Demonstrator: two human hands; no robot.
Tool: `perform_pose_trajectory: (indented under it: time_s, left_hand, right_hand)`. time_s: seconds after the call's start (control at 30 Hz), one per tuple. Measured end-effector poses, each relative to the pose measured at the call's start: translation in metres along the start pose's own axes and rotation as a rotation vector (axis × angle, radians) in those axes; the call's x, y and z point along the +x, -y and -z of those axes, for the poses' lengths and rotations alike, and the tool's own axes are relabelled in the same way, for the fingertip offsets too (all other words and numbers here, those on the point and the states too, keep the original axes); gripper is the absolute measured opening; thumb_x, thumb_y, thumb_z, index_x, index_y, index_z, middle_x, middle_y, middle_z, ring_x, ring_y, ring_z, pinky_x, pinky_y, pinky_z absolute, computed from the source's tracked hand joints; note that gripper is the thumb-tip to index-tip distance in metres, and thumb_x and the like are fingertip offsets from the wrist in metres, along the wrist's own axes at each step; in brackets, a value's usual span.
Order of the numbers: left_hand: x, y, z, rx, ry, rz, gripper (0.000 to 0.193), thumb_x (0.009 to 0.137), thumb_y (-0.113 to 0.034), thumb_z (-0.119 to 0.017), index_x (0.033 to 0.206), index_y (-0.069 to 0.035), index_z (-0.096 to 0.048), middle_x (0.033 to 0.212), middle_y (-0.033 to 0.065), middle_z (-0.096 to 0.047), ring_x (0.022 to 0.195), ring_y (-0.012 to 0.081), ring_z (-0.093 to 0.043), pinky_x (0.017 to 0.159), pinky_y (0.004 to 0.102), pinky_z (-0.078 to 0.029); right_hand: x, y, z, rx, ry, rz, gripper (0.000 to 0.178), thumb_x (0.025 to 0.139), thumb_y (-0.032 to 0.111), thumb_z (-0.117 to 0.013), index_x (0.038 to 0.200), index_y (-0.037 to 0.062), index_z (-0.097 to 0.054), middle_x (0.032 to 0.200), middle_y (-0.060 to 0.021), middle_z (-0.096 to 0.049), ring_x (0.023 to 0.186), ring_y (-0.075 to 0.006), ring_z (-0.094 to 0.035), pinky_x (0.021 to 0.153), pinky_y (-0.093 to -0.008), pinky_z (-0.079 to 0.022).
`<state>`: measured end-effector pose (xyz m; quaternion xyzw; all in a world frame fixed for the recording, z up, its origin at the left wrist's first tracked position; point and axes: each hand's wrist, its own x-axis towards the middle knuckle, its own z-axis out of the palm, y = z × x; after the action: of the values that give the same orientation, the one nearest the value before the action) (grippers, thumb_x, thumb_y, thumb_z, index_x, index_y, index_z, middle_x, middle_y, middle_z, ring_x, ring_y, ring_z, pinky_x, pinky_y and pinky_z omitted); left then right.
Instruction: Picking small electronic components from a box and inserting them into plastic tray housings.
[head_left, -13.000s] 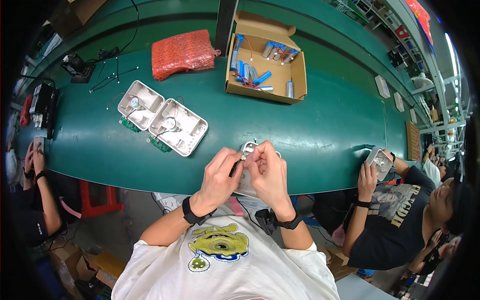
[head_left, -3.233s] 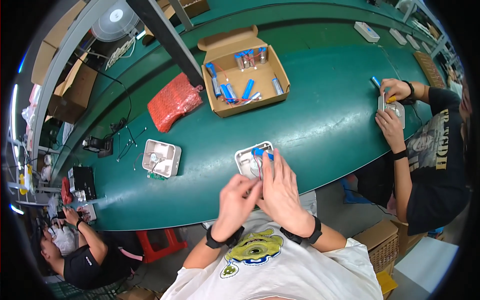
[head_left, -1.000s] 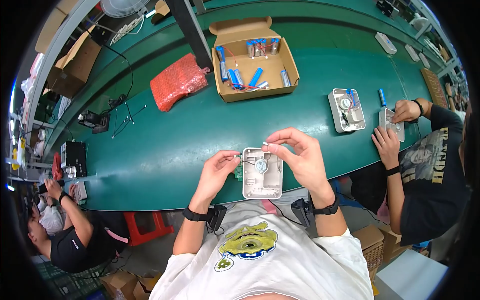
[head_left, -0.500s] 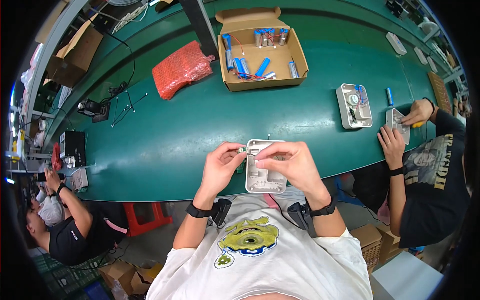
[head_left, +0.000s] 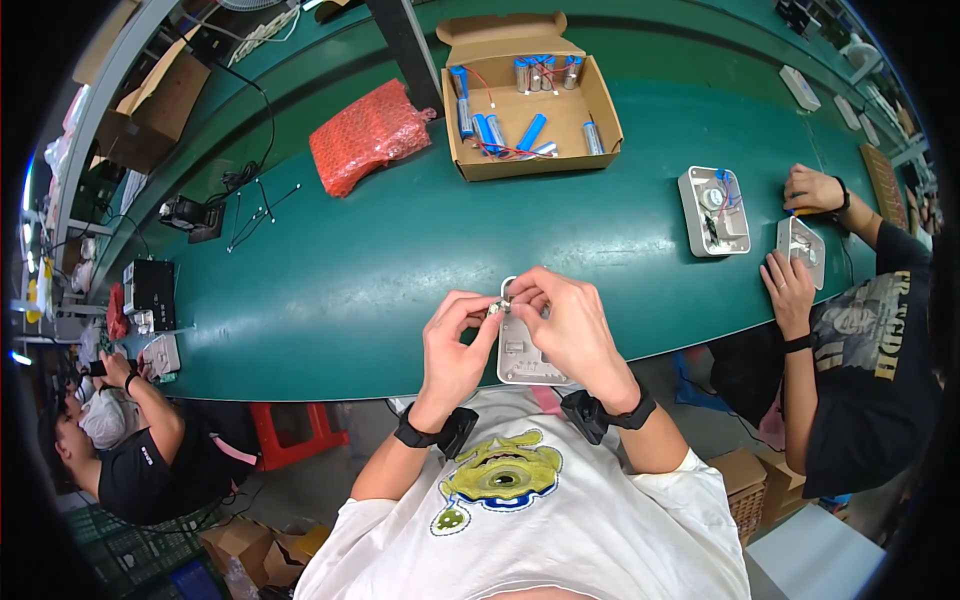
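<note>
My left hand (head_left: 458, 338) pinches a small green circuit board (head_left: 496, 308) between thumb and fingertips. Close against it, the fingers of my right hand (head_left: 572, 322) are bent together at the board's edge; whatever they grip is hidden behind them. Below both hands a light grey plastic housing (head_left: 516, 366) lies on the bench near its front edge, open side up, with moulded ribs inside. My right hand covers much of its right side.
A cardboard box (head_left: 540, 171) of blue batteries with leads stands at the back, beside a red bubble-wrap bundle (head_left: 365, 140). Another filled housing (head_left: 712, 210) lies to the right. Co-workers sit at both sides; one person's hand (head_left: 788, 290) touches a housing (head_left: 805, 250).
My right hand has moved from inside the housing up to the board at my left fingertips. The board has shifted slightly right. The right co-worker's far hand has left their housing.
</note>
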<state>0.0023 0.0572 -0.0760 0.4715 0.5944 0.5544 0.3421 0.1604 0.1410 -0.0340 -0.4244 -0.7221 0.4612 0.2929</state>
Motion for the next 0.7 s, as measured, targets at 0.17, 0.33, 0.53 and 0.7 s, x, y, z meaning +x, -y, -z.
perform_pose_trajectory:
  time_s: [0.17,0.33,0.53,0.7]
  left_hand:
    - [-0.0017,-0.0018,-0.0028,0.075,-0.047,-0.056,0.018,0.091,0.006,-0.075,0.109,0.004,-0.073,0.105,0.0110,-0.067,0.088,0.0158,-0.069,0.076,0.0278,-0.059]
    - [-0.0041,-0.0041,-0.0057,0.152,-0.074,-0.130,0.019,0.090,0.007,-0.076,0.109,0.005,-0.074,0.104,0.0116,-0.067,0.086,0.0171,-0.069,0.075,0.0284,-0.058]
    - [-0.0057,-0.0073,-0.0057,0.225,-0.079,-0.172,0.022,0.088,0.008,-0.076,0.109,0.004,-0.074,0.106,0.0124,-0.067,0.085,0.0191,-0.069,0.074,0.0305,-0.058]
    - [-0.0084,-0.0076,-0.0088,0.289,-0.108,-0.212,0.025,0.087,0.010,-0.076,0.111,0.004,-0.074,0.107,0.0129,-0.067,0.089,0.0201,-0.069,0.075,0.0299,-0.059]
  right_hand:
    - [0.0003,0.0032,-0.0007,-0.011,0.003,0.020,0.018,0.086,-0.005,-0.069,0.103,-0.0035,-0.067,0.084,-0.0148,-0.074,0.070,-0.0239,-0.071,0.069,-0.0360,-0.056]
    - [0.0012,0.0034,-0.0014,0.009,0.005,-0.042,0.019,0.083,-0.007,-0.069,0.101,-0.0022,-0.064,0.079,-0.0121,-0.071,0.068,-0.0213,-0.069,0.066,-0.0344,-0.054]
    - [0.0012,0.0059,-0.0018,0.075,-0.003,-0.100,0.020,0.083,-0.009,-0.071,0.097,-0.0014,-0.058,0.075,-0.0113,-0.069,0.066,-0.0192,-0.068,0.064,-0.0328,-0.053]
    - [0.0027,-0.0005,-0.0080,0.043,-0.039,-0.078,0.023,0.083,-0.009,-0.072,0.096,-0.0012,-0.054,0.076,-0.0126,-0.069,0.066,-0.0196,-0.069,0.064,-0.0329,-0.054]
